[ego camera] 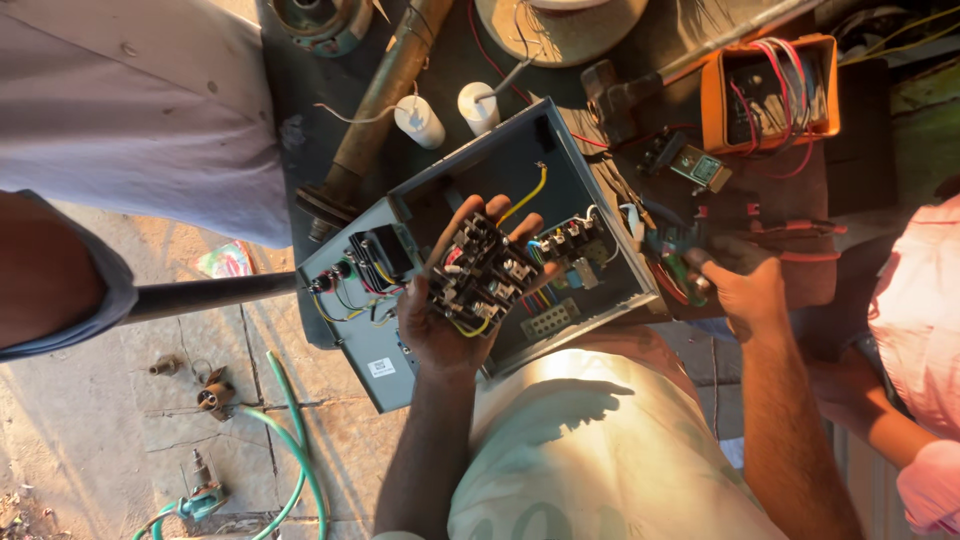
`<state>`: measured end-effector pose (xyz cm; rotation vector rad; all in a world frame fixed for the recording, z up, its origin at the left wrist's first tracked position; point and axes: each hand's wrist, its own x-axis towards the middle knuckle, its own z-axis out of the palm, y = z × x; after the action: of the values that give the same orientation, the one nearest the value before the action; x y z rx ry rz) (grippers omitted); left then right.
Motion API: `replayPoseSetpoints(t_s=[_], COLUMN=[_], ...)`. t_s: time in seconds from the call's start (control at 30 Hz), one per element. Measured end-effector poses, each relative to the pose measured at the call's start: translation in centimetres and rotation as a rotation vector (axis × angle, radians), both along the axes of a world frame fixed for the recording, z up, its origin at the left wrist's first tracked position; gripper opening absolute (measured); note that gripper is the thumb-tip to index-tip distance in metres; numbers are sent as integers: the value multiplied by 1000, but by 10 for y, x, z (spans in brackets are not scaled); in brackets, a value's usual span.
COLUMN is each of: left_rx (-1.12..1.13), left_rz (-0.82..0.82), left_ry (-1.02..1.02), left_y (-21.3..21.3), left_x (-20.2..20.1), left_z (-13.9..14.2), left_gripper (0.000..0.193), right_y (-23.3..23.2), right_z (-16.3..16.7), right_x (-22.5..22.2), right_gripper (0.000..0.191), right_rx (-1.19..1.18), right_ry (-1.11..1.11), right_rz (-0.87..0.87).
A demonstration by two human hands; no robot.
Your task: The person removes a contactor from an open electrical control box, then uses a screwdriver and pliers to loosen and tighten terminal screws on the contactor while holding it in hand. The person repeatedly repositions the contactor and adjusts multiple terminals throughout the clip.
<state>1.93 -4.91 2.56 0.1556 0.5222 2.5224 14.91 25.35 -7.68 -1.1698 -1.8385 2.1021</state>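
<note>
Here the left hand (440,320) cradles a wired switch block (480,275) and the right hand (740,290) grips pliers (672,262), so a tug could snap the short wires (375,310) into the grey box (600,215).

1. Seen from the head camera, the person's two bare forearms run up from the bottom edge toward the open grey metal control box (560,190); no sleeve, glove, watch or ring shows on either arm.
2. The left hand (445,320), over the box's front edge, has bare fingers (470,212) and short nails.
3. The right hand (745,290), just right of the box, is bare too, lit warm orange by low sun.
4. Below the box, between the forearms, the person wears pale cream cloth, brightly sunlit, crossed by one dark shadow, with faint lettering near the bottom edge.
</note>
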Motion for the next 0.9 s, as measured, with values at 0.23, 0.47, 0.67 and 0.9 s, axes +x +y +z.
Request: replayPoseSetpoints(t_s=[0.23, 0.47, 0.67, 0.9], left_rx=[34, 75, 185, 169], left_rz=[-57, -268, -393, -381], left_ry=[-80, -73, -144, -131], left_y=[-13, -12, -13, -22], left_x=[11, 25, 32, 36], left_z=[0, 12, 18, 17], left_gripper=[100, 101, 103, 104], right_y=[2, -22, -43, -45], right_z=[19, 47, 69, 92], right_x=[6, 0, 1, 17], right_gripper=[19, 24, 20, 16], right_rx=[-9, -290, -364, -360], right_ry=[191, 510, 724, 683], right_rz=[-2, 101, 214, 275])
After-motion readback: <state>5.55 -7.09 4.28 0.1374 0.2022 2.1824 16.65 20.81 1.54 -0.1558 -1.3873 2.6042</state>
